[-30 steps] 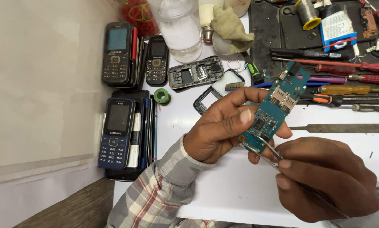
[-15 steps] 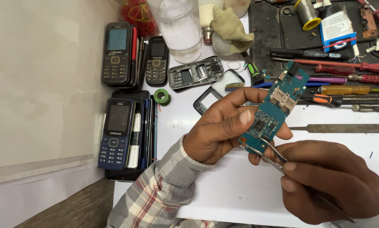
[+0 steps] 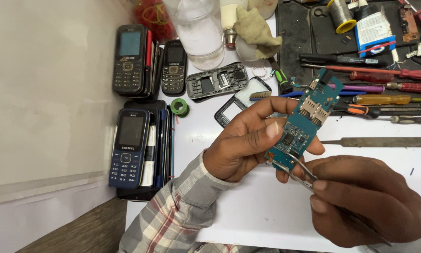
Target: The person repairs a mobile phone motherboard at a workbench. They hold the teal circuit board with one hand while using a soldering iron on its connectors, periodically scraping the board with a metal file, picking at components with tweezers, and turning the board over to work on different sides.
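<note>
While seen from the head: left hand [image 3: 241, 150] pinching a thin, stiff, light blue circuit board [image 3: 304, 122] by its edges, above the white tabletop [image 3: 248, 211]; fragile, best gripped edgewise. Right hand [image 3: 365, 201] closing its grip on metal tweezers [image 3: 298, 169], tips touching the board's near end.

Circuit board [image 3: 304, 126]: blue-green laminate, matt, with small bright metal shields and dull black chips. Tweezers [image 3: 298, 169]: bare steel, smooth, slightly shiny. Counter [image 3: 248, 211]: white, smooth, low sheen. Work mat [image 3: 295, 42] at far right corner: dark rubbery sheet, matt. Blue phone [image 3: 129, 148] near left edge: glossy plastic face, matt keypad. Clear bottle [image 3: 199, 30] at far edge: transparent plastic, glossy. Cloth [image 3: 256, 29]: tan, rough and crumpled. Flat file [image 3: 379, 141]: grey metal, dull, finely ridged. Screwdriver handles [image 3: 384, 99]: translucent coloured plastic, glossy. Sleeve [image 3: 173, 215]: checked woven fabric, soft.
</note>
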`<action>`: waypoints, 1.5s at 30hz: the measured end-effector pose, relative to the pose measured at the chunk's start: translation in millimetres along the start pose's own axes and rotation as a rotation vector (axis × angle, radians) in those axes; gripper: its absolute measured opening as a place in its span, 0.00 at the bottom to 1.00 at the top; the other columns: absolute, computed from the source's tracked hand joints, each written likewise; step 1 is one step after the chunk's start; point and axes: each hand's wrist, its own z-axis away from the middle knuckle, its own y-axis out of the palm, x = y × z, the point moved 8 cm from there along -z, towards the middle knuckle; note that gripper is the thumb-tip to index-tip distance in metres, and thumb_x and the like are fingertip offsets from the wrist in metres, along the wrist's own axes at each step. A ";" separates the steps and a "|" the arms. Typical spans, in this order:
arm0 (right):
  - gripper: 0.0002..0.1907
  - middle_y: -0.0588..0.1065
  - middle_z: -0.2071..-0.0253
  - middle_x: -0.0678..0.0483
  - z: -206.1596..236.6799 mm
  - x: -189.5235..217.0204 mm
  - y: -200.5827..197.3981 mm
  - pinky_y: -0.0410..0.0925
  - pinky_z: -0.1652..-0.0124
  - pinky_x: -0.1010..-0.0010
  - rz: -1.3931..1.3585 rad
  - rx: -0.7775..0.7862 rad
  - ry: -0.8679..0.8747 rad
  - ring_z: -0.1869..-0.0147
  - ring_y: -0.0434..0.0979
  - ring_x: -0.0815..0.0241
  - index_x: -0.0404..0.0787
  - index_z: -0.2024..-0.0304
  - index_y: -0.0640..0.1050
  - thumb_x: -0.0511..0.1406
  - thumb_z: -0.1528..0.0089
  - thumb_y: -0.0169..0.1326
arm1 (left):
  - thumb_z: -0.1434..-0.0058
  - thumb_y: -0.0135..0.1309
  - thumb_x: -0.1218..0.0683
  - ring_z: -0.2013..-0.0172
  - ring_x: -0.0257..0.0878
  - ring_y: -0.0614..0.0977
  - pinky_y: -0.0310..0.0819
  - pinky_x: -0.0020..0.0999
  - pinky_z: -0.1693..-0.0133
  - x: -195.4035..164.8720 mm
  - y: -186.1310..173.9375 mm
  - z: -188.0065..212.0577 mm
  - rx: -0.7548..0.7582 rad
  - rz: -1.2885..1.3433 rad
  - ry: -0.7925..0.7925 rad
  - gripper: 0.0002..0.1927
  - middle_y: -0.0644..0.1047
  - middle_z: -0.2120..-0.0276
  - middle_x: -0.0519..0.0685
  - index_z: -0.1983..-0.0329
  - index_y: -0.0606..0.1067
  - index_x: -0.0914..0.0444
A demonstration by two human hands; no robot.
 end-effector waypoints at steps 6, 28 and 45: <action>0.19 0.78 0.59 0.45 -0.4 -1.3 -0.2 0.79 0.63 0.70 -0.005 -0.002 0.019 0.57 0.86 0.54 0.41 0.55 0.71 0.31 0.45 0.64 | 0.20 0.48 0.45 0.57 0.44 0.85 0.78 0.34 0.62 0.3 -0.7 -0.6 -0.003 0.004 -0.002 0.27 0.78 0.48 0.64 0.29 0.59 0.67; 0.19 0.78 0.60 0.44 -4.0 -0.2 -0.5 0.78 0.65 0.70 -0.024 -0.045 -0.047 0.59 0.86 0.54 0.40 0.55 0.70 0.30 0.45 0.64 | 0.19 0.47 0.46 0.57 0.44 0.85 0.78 0.33 0.62 -1.0 0.1 -0.2 -0.007 0.002 -0.003 0.26 0.78 0.48 0.65 0.29 0.58 0.68; 0.20 0.79 0.60 0.45 -0.9 -2.5 -0.3 0.75 0.66 0.72 -0.037 -0.026 -0.035 0.62 0.85 0.59 0.40 0.56 0.73 0.31 0.47 0.67 | 0.22 0.50 0.45 0.57 0.47 0.85 0.80 0.36 0.60 0.3 -1.3 -2.3 -0.015 -0.020 -0.011 0.29 0.78 0.49 0.65 0.30 0.59 0.68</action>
